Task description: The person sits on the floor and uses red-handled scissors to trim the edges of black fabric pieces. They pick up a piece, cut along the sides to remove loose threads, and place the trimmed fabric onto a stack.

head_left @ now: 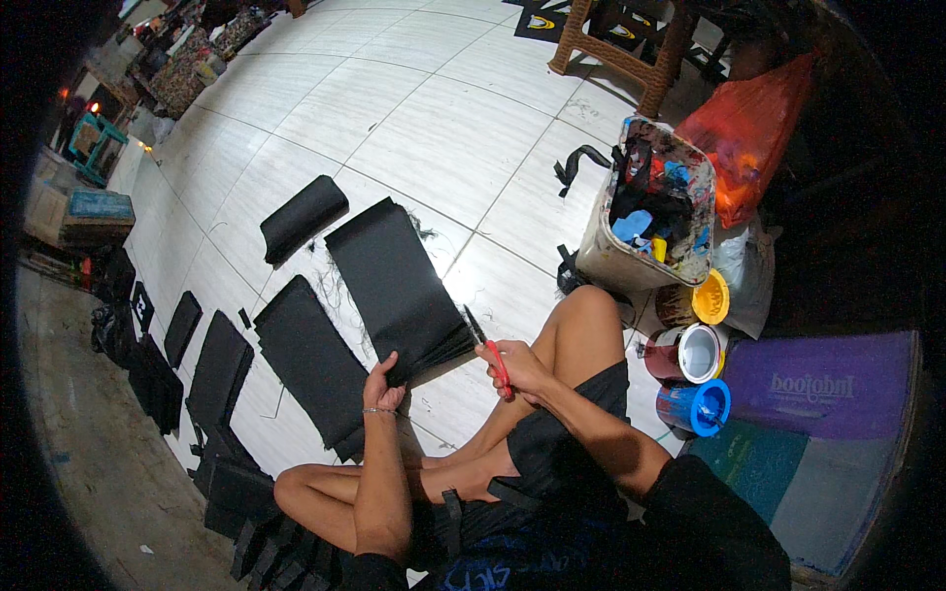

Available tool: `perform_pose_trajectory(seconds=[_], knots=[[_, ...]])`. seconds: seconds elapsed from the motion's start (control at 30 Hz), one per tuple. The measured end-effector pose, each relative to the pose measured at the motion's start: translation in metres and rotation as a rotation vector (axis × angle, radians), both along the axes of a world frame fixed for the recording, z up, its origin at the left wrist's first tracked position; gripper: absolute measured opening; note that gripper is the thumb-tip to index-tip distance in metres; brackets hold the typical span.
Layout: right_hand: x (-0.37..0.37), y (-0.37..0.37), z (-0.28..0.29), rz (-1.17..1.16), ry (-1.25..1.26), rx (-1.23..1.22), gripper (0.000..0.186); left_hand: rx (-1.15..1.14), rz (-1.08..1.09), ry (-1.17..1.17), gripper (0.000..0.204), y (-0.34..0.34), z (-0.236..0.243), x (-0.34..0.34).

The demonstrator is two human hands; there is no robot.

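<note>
My right hand (520,370) is closed round the red handles of a pair of scissors (501,366). Their dark blades point up and away, beside the right edge of a stack of black fabric rectangles (394,271). The sheets fan out at the stack's near right corner. My left hand (384,386) pinches the near left corner of this stack, thumb on top and the other fingers partly hidden. Just left of it, a second stack of black rectangles (310,360) lies on the floor. Beyond them rests a curled black piece (304,219). Loose black threads lie around the stacks.
More black pieces (219,369) lie in a row at the left. On the right stand a bin of scraps (603,231), a red plastic bag (754,138), and yellow (711,295), white (700,353) and blue (705,406) paint pots. A brown stool (655,84) is at the back.
</note>
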State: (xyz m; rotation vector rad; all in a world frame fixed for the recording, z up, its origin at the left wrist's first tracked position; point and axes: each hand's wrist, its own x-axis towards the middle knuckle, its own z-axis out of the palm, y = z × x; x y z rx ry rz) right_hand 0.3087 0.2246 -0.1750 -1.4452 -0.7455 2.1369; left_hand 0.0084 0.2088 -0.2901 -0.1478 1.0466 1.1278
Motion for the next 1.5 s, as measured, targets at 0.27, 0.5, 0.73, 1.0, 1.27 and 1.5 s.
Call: perform_pose_trajectory(seconds=[0.27, 0.5, 0.73, 1.0, 1.27, 1.5], knots=[[0.004, -0.004, 0.013, -0.012, -0.024, -0.084, 0.050, -0.046, 0.020, -0.045, 0.019, 0.001, -0.004, -0.006], [0.015, -0.033, 0.016, 0.046, 0.007, -0.164, 0.058, 0.065, 0.101, 0.009, 0.017, 0.000, 0.004, 0.009], [0.005, -0.038, 0.011, 0.093, 0.010, -0.133, 0.060, 0.012, 0.168, 0.023, 0.018, 0.001, 0.011, 0.011], [-0.008, -0.017, 0.011, 0.054, -0.024, -0.106, 0.058, -0.051, 0.056, -0.032, 0.016, 0.000, 0.011, -0.002], [-0.003, -0.026, 0.003, -0.261, -0.005, 0.008, 0.047, 0.008, 0.121, 0.004, 0.010, -0.001, 0.015, 0.008], [0.004, -0.043, 0.019, -0.084, 0.047, -0.123, 0.061, 0.021, 0.128, -0.004, 0.010, -0.001, 0.014, 0.007]])
